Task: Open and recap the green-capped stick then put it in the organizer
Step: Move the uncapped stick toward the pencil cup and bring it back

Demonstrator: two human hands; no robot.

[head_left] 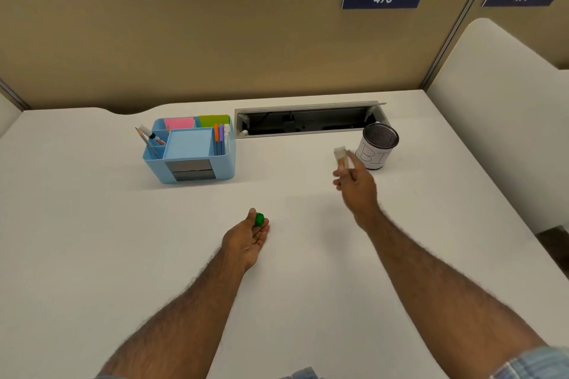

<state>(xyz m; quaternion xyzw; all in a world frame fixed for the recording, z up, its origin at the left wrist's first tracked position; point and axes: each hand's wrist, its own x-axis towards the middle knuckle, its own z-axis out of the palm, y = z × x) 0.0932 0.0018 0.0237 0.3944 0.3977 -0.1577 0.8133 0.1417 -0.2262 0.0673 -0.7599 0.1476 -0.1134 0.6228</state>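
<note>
Apparently uncapped: pale, blurred stick (341, 157), green cap (259, 219) apart.

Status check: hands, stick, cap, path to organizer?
Left hand holds green cap. Right hand holds uncapped stick near mesh cup. Path to organizer unobstructed.

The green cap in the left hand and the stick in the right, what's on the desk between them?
Nothing: in the head view, only bare white desk lies between the green cap and the stick.

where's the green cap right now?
In the head view, the green cap is off the stick, held in the left hand low over the desk's centre, in front of the blue organizer.
</note>
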